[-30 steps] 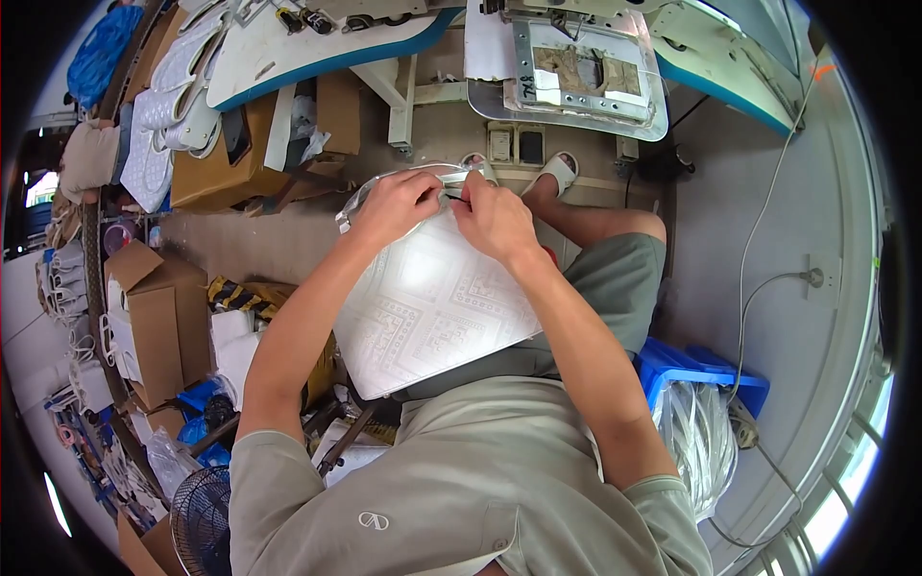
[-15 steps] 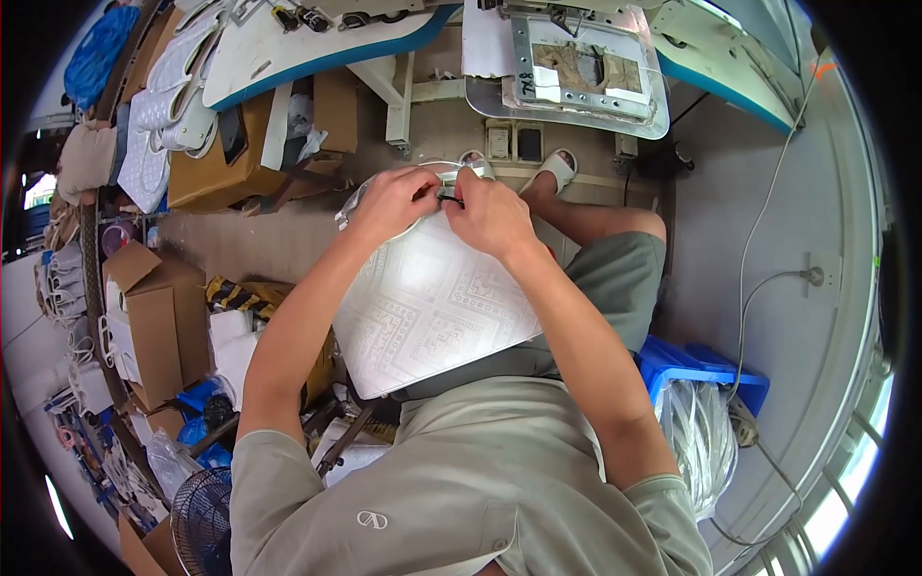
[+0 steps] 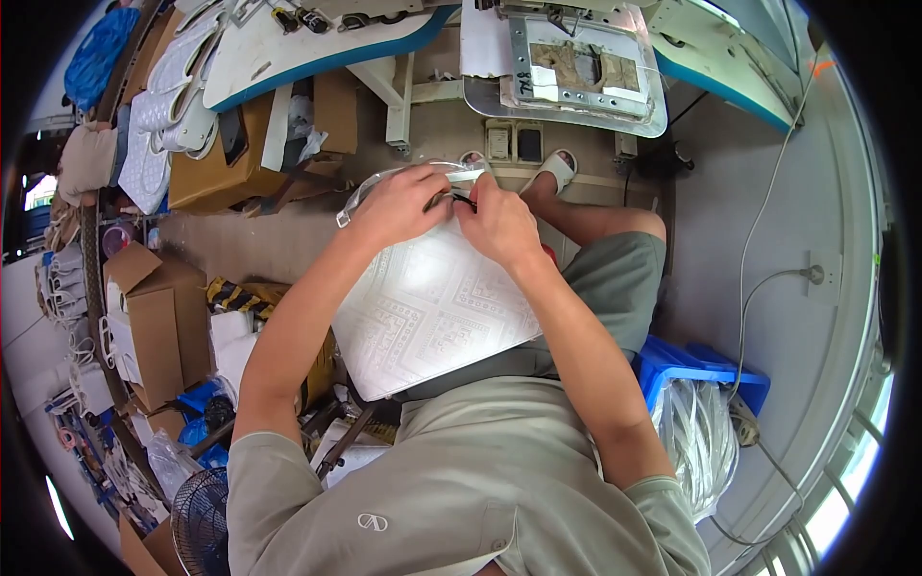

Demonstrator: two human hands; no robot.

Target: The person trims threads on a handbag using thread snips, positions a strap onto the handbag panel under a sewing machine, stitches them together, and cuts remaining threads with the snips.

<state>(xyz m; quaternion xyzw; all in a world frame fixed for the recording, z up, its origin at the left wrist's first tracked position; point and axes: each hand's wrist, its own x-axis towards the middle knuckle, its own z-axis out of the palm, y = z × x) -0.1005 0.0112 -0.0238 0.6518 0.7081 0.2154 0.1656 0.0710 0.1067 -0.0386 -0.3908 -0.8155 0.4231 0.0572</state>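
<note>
- Across the lap (image 3: 485, 370), slanted, patterned face up: white panel (image 3: 432, 307).
- At its far edge: left hand (image 3: 408, 206), fingers curled narrow, contents of that grip hidden, impossible to say.
- Just beside, over the same edge: right hand (image 3: 499, 219), grip pinched narrow, seemingly on a small dark thing (image 3: 465, 202).
- Close past the fingertips: white strip (image 3: 466, 177), plus clear band (image 3: 360, 195) with a buckle (image 3: 342, 220) toward the left.
- Apparently fine two-handed work at that edge; probably calling for a steady panel and small, controlled finger movements.
- To the right, blue crate (image 3: 701, 363); to the left, opened carton (image 3: 168, 322).
- On the tan floor (image 3: 259, 240) ahead: sandals (image 3: 560, 171), then pedal (image 3: 498, 144).
- Farther, blue-edged desk (image 3: 317, 67) bearing tools (image 3: 312, 17); rightward, metal frame (image 3: 521, 53), then pale wall (image 3: 711, 211).
</note>
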